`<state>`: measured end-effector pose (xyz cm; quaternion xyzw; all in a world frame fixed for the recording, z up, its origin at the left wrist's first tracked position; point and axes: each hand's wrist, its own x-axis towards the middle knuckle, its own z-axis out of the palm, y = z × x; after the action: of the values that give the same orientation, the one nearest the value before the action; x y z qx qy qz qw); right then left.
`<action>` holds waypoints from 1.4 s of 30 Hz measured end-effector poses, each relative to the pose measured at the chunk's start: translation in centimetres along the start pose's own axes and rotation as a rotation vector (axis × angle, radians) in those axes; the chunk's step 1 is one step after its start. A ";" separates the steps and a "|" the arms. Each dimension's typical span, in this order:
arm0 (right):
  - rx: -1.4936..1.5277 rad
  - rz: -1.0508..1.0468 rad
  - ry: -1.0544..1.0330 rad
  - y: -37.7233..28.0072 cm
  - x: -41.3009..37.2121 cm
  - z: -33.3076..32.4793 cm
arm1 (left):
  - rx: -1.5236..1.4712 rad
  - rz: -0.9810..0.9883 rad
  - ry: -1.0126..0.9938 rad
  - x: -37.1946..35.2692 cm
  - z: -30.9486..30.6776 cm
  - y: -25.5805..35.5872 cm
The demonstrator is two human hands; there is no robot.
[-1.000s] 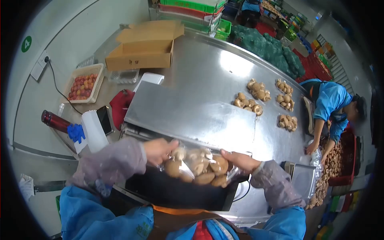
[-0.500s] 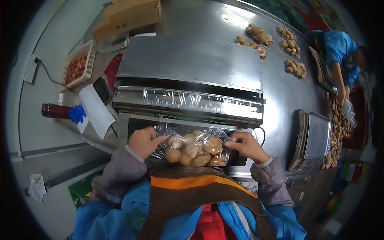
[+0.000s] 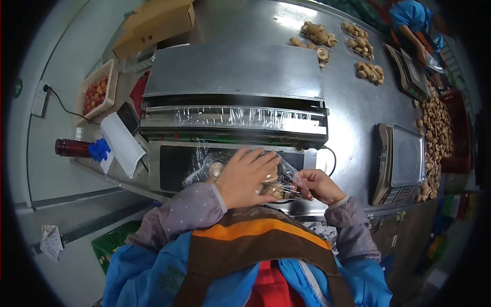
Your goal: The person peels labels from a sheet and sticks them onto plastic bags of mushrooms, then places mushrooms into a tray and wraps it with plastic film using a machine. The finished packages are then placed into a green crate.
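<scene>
A pack of mushrooms (image 3: 276, 191) under clear plastic film sits on the dark plate in front of the metal wrapping machine (image 3: 235, 71). My left hand (image 3: 246, 176) lies across the top of the pack, its fingers spread, and hides much of it. At the right end, my right hand (image 3: 318, 185) is closed, pinching the clear film (image 3: 294, 176), which stretches toward the pack. One pale mushroom (image 3: 216, 170) shows left of my left hand.
A scale (image 3: 406, 158) stands at the right beside piled mushrooms (image 3: 437, 128). Packed mushrooms (image 3: 369, 72) lie behind, near a second scale (image 3: 409, 71) and a co-worker in blue (image 3: 411, 18). Left are a fruit basket (image 3: 113, 87), a cardboard box (image 3: 153, 30) and a dark red bottle (image 3: 71, 148).
My left hand has let go of the film's left end and moved right onto the pack. My right hand still pinches film. The co-worker has moved back, away from the mushroom pile.
</scene>
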<state>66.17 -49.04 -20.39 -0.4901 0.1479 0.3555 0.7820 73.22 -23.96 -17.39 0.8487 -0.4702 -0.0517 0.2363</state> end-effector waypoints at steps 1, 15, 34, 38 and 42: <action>-0.063 0.046 -0.089 0.1 0.1 -0.7 | -0.003 0.002 0.004 0.0 0.0 0.0; -0.169 0.128 -0.254 0.3 1.5 -1.2 | -0.080 0.002 0.021 0.1 0.2 -0.6; -0.513 -0.367 0.410 -0.5 -1.4 1.2 | -0.034 0.014 0.050 -0.2 0.4 -0.4; -0.321 -0.151 0.339 -0.9 2.5 2.2 | -0.036 0.029 0.060 -0.3 0.2 -0.4; -0.220 0.015 0.301 -2.0 2.9 3.2 | -0.040 0.027 0.076 -0.3 0.2 -0.4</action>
<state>69.21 -45.55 -19.22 -0.6192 0.2271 0.2983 0.6900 73.28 -23.60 -17.75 0.8387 -0.4713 -0.0255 0.2717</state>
